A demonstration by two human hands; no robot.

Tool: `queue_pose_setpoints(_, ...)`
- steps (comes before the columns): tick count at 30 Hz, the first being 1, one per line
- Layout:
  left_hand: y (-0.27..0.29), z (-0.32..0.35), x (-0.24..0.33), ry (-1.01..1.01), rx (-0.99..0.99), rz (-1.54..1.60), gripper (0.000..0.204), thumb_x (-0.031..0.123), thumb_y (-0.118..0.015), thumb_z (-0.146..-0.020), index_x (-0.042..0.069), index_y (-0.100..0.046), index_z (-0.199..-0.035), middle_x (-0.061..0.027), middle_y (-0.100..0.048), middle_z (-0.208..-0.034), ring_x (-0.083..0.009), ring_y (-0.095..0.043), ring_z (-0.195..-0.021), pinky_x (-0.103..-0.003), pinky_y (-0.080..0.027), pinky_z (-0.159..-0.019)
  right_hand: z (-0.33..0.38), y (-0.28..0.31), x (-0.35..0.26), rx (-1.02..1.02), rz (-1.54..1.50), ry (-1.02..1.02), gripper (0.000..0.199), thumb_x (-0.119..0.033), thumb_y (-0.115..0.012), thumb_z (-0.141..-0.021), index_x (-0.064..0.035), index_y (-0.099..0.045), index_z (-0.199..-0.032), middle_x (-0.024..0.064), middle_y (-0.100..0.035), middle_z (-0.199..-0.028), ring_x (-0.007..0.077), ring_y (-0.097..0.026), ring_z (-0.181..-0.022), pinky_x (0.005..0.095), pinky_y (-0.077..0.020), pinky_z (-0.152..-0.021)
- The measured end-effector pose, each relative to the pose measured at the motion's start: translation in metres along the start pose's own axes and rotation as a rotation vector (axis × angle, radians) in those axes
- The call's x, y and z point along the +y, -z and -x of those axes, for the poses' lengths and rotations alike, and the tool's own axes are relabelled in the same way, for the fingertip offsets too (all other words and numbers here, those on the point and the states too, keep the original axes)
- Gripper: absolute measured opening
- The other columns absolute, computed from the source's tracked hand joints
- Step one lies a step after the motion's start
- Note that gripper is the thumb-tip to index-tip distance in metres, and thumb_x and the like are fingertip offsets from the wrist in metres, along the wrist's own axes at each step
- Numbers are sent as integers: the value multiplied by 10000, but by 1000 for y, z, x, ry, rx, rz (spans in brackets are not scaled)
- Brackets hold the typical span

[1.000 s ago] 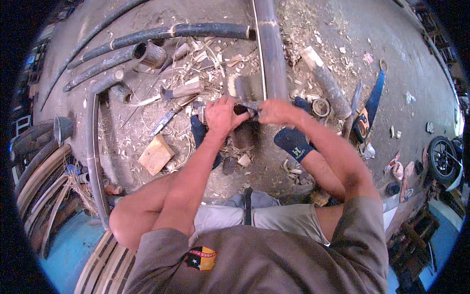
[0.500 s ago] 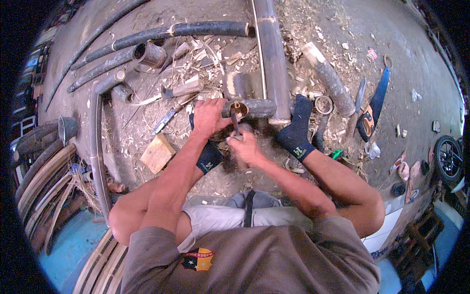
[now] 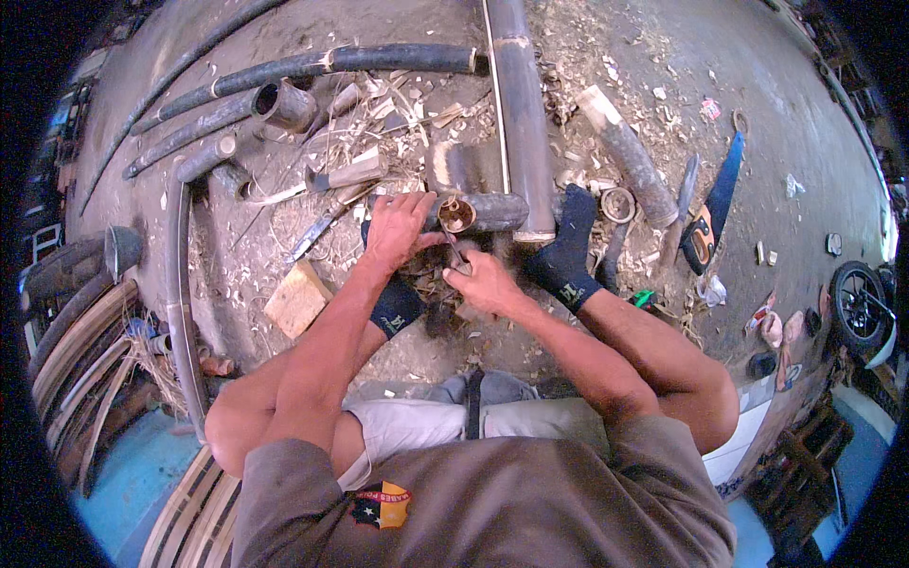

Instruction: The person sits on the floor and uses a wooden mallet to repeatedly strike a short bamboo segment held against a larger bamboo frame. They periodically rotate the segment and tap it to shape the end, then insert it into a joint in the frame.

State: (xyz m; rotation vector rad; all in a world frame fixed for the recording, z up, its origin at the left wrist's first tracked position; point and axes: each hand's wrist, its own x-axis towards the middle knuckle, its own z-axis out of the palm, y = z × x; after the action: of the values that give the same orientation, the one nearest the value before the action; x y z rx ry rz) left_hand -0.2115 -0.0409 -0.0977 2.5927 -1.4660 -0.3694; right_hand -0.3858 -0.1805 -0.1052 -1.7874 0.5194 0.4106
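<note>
A short dark bamboo section (image 3: 492, 210) lies across the ground in front of me, its hollow end (image 3: 458, 215) facing me. My left hand (image 3: 398, 227) wraps around that end and steadies it. My right hand (image 3: 483, 281) is closed on a thin metal blade (image 3: 453, 248) whose tip reaches up into the hollow end. My two feet in dark socks, one (image 3: 566, 254) on the right pressing beside the bamboo and one (image 3: 395, 305) under my left arm, flank the piece.
A long bamboo pole (image 3: 523, 104) runs away from me. Other dark poles (image 3: 284, 71), shavings, a knife (image 3: 312, 235), a wooden block (image 3: 297, 297), a cut log (image 3: 625, 156), a blue-handled saw (image 3: 715, 199) and a wheel (image 3: 857, 303) lie around.
My hands came down from the far end of the bamboo piece to its near hollow end. The right hand now works the blade in the opening; the view shifted slightly.
</note>
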Motion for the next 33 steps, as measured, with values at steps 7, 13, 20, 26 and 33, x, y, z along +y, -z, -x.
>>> queue_pose_setpoints(7,-5,-3,-9,41,42,194,608,440,-789,-798,135,-659,-1308,-88,-702,-1258,-281,-641,-1180,-460,-443,-1000,-12,-37,-77,62,-1244,-309,190,-240,-700,-939,-123,-553,-968,23,-558,-665,190,-582,-524,371,-506,-475)
queue_pose_setpoints(13,13,-3,10,50,-29,19,785,496,-839,-733,77,-611,-1356,-97,-670,-1320,-282,-620,-1236,-490,-418,-1063,-8,20,-8,-127,133,-27,379,-343,-689,-873,2,-653,-1025,216,-687,-923,379,-678,-879,494,-534,-807)
queue_pose_setpoints(20,4,0,-1,-25,17,45,706,441,-784,-812,86,-584,-1389,-99,-658,-1337,-284,-623,-1213,-469,-438,-1015,-2,-3,-22,-48,-157,-105,436,-358,-680,-921,20,-645,-1133,221,-715,-949,386,-701,-807,487,-564,-743)
queue_pose_setpoints(26,-8,-5,-13,10,129,212,489,331,-776,-809,128,-702,-1248,-101,-738,-1168,-274,-692,-1066,-443,-467,-966,-20,-35,-91,89,-1335,-379,187,-237,-667,-957,-77,-572,-968,54,-589,-671,189,-591,-516,379,-487,-442)
queue_pose_setpoints(33,8,-5,-9,-30,125,221,575,367,-855,-701,97,-731,-1193,-130,-747,-1147,-310,-717,-1034,-425,-551,-895,-2,-4,-52,-88,-541,-254,192,-217,-678,-937,-38,-610,-942,59,-605,-706,193,-586,-533,376,-505,-479)
